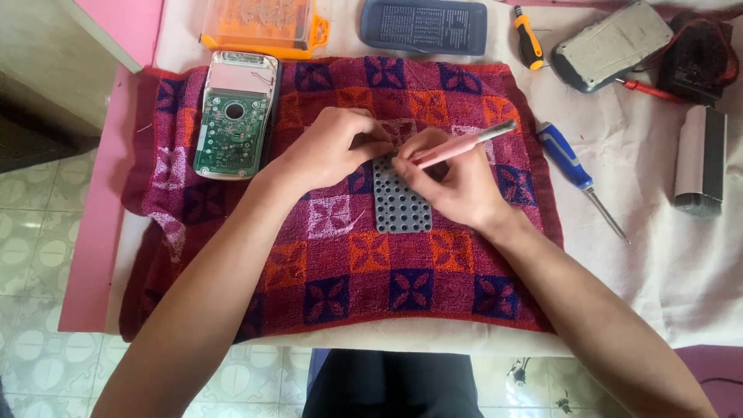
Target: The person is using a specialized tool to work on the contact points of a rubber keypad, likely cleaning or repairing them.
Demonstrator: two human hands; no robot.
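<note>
The right hand lies nearest, curled shut around a pink slim tool whose tip meets the top edge of the grey keypad mat. The left hand rests just left of that top edge, fingers bent and pinched together at the mat's corner; whether they grip anything there cannot be told. The mat lies flat at the middle of the patterned red towel. Well left of the mat, on the towel, sits an opened calculator with a green circuit board. Right of the mat, off the towel on the surface, lies a blue-handled screwdriver.
</note>
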